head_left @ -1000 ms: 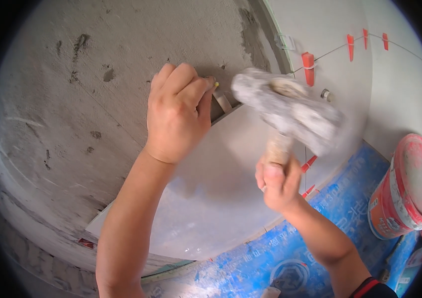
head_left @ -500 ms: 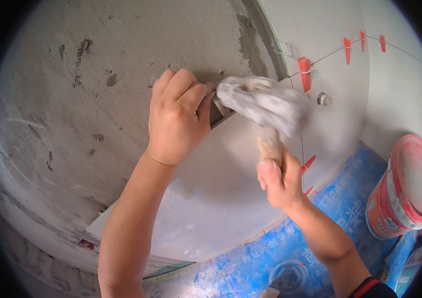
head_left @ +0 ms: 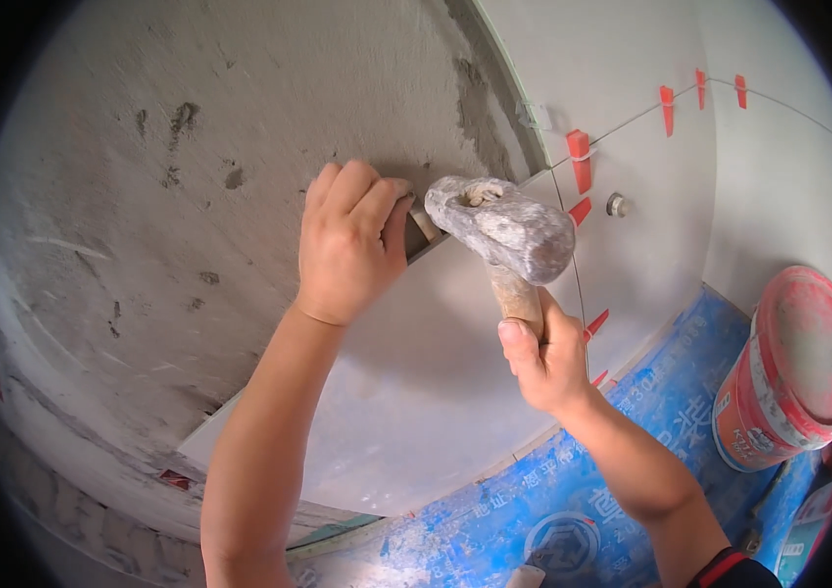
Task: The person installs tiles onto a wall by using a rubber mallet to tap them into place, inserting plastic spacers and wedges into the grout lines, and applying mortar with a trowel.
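My right hand (head_left: 546, 361) is wrapped round the wooden handle of a hammer (head_left: 514, 227), its head caked with grey mortar. The head is just right of my left hand (head_left: 345, 240), above the top edge of a large pale wall tile (head_left: 406, 402). My left hand is closed in a pinch against the rough grey mortar wall (head_left: 240, 108). A short, narrow pale piece (head_left: 423, 223) shows between its fingertips and the tile edge. My fingers hide most of what they grip. Whether the hammer touches that piece, I cannot tell.
Red wedges (head_left: 580, 162) with pale clips sit along the tile joints at right. A round metal fitting (head_left: 617, 205) sticks out of a tile. Blue printed sheeting (head_left: 573, 480) covers the floor, where a red lidded bucket (head_left: 779, 372) stands at right.
The hammer, blurred before, now shows sharply, its head slightly lower and further left. My left hand stays pinched near the tile edge. The view has shifted a little.
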### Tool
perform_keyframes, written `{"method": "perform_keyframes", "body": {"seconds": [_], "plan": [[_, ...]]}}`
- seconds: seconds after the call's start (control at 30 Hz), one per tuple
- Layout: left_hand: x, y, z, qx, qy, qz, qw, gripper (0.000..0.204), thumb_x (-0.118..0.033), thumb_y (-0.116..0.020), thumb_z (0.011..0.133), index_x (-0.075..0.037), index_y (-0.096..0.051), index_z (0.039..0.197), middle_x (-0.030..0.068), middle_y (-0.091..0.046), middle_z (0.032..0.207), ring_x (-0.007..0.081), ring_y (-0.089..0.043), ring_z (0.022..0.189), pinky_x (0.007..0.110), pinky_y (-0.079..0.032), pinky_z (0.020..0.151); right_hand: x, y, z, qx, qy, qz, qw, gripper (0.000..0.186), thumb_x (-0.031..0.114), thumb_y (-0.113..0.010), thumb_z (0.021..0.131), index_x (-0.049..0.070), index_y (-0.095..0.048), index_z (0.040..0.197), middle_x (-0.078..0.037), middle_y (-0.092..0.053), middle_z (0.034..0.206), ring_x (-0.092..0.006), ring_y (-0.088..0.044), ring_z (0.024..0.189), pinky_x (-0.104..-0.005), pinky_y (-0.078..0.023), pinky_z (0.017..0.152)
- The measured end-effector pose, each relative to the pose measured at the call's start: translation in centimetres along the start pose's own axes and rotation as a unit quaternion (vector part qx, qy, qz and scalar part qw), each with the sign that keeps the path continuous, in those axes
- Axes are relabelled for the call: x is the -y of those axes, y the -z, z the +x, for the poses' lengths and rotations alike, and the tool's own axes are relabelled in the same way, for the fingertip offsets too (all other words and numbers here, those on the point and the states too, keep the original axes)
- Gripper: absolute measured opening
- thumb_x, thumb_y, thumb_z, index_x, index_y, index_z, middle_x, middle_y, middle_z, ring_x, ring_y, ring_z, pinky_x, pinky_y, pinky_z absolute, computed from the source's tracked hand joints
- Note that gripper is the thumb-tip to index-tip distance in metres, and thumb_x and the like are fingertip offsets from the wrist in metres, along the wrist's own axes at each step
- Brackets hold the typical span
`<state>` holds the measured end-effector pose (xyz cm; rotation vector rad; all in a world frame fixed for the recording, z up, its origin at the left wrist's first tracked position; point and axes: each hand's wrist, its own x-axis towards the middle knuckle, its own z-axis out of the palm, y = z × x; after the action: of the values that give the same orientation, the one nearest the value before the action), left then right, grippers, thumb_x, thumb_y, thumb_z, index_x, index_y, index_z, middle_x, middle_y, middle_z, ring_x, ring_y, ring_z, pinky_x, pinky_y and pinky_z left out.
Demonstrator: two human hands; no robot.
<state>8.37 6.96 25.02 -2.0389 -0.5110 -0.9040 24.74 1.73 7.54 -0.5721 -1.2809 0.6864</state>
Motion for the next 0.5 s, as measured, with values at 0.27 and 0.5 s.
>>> {"method": "perform_keyframes", "body": {"seconds": [0.27,0.5], "plan": [[0.3,0.2,0.1,0.007,0.005,-0.027,1.000,0.015,0.003,-0.073,0.067,-0.004,-0.067,0.080,0.0050,-0.052,0.076,0.0260,-0.051,0.071,0.036,-0.043,0.065,1.2,-0.3,0.3,0.014,-0.023,-0.003,1.000,0.039,0.038,-0.061,0.096,0.001,-0.053,0.087,-0.004,-0.056,0.059,-0.0117,-0.053,0.052,-0.0284,-0.042,0.050],[-0.1,0.6,0.2,0.016,0.004,-0.019,1.000,0.016,0.004,-0.073,0.066,-0.004,-0.068,0.078,0.0048,-0.052,0.075,0.0262,-0.050,0.070,0.036,-0.043,0.063,0.1,-1.1,0.6,-0.019,0.087,0.031,0.996,0.035,0.034,-0.062,0.095,0.002,-0.052,0.086,-0.005,-0.055,0.059,-0.0139,-0.053,0.051,-0.0308,-0.042,0.050]]}}
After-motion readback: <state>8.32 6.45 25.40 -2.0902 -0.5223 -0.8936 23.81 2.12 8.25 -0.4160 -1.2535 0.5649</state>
